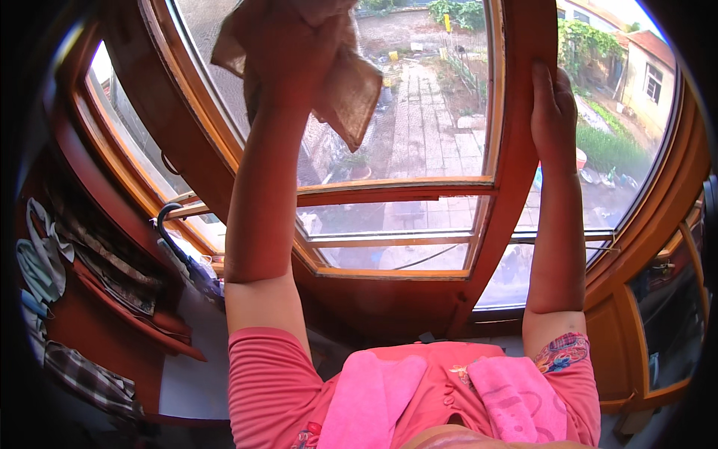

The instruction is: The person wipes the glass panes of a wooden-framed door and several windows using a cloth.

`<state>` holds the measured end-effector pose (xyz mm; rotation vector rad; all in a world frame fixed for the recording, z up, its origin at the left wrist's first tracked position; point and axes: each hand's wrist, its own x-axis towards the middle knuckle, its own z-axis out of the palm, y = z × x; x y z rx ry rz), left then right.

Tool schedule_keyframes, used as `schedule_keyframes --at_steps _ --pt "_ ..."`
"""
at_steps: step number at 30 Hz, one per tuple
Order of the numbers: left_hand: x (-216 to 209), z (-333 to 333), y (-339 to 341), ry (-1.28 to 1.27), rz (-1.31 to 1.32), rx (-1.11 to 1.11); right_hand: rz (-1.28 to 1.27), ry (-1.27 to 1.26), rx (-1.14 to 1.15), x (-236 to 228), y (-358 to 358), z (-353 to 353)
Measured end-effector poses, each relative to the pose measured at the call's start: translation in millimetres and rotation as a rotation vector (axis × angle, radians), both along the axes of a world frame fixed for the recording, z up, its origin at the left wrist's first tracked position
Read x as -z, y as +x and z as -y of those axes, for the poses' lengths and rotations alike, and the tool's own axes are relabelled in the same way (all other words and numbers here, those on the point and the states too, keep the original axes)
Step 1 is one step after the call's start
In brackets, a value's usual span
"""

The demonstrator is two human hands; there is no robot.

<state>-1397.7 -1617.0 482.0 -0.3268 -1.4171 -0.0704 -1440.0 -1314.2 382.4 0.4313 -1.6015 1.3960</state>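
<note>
In front of me stands a reddish-brown wooden door (516, 112) with glass panes. My left hand (292, 49) is raised to its large upper pane (434, 97), closed on a tan cloth (357, 93). The cloth lies against or just before the glass, its corners hanging loose below and beside my fingers. I cannot tell how firmly it touches the pane. My right hand (555, 120) grips the door's right edge at about the same height, thumb and fingers on either side of the wood. Its fingertips are partly hidden behind the frame.
Lower on the door are smaller panes (396, 217). At the left, a dark umbrella (183, 251) hangs near clothes (45, 277) on a reddish-brown cabinet. A pink towel (370, 396) hangs round my neck. Through the glass, a paved path (426, 112) shows outside.
</note>
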Motion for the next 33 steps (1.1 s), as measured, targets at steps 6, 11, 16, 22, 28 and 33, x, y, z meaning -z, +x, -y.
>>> schedule_keyframes --at_steps 6,11,16,22,28,33 --pt "42 -48 -13 -0.422 0.065 -0.072 -0.041 -0.014 0.013 1 -3 7" --pt "60 -56 -16 -0.651 0.095 -0.054 -0.070 0.003 -0.025 0 -9 6" --pt "-29 -19 -22 -0.244 0.022 0.019 -0.062 -0.020 -0.027 -1 0 11" --pt "-33 -86 -11 -0.240 0.077 0.055 -0.052 -0.021 -0.018 2 -3 3" --pt "52 -106 -13 -0.611 0.023 0.003 -0.094 -0.052 -0.095 2 -9 7" --pt "-7 -102 -3 -0.441 0.214 -0.023 -0.023 -0.025 -0.062 1 -10 1"
